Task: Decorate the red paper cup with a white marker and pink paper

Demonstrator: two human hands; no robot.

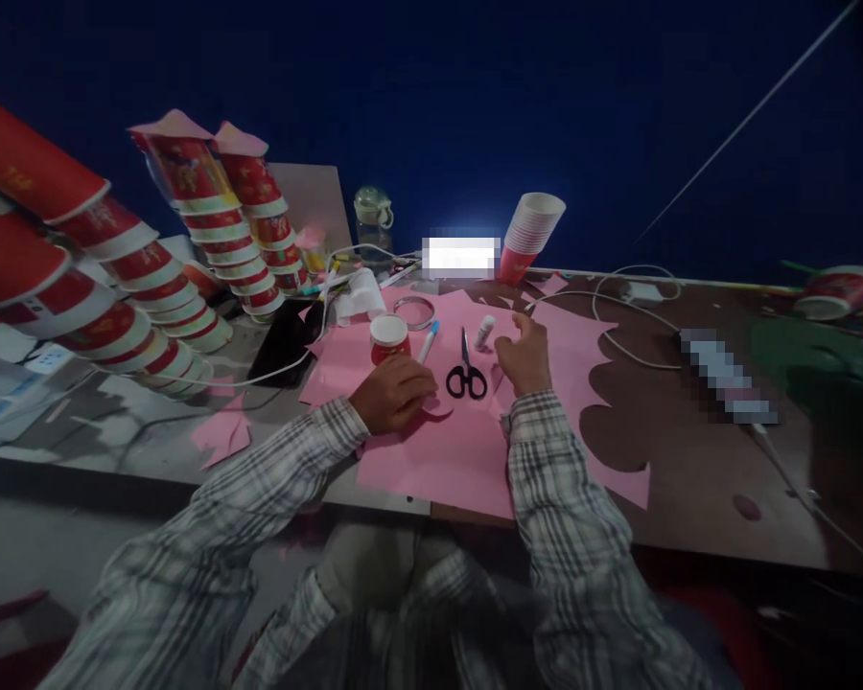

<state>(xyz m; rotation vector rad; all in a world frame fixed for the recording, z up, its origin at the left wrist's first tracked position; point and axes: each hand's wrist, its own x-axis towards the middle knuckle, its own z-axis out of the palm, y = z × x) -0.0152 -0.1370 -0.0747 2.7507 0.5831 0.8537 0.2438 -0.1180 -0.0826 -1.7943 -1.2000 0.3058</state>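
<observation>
Fingers of the left hand (397, 393) are laid at the pink disc (440, 408) on the pink sheet (438, 470) — apparently for steadying, though whether clamped cannot be told — while the right hand's (527, 358) are parted beside the white tube (484, 332).

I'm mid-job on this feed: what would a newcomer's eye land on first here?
Probably the tall stacks of red-and-white cups along the left of the view, two of them topped with pink points. Next would come the large pink paper in the middle, with its scalloped right edge, and the black-handled scissors lying on it between the left hand and the right hand.
</observation>
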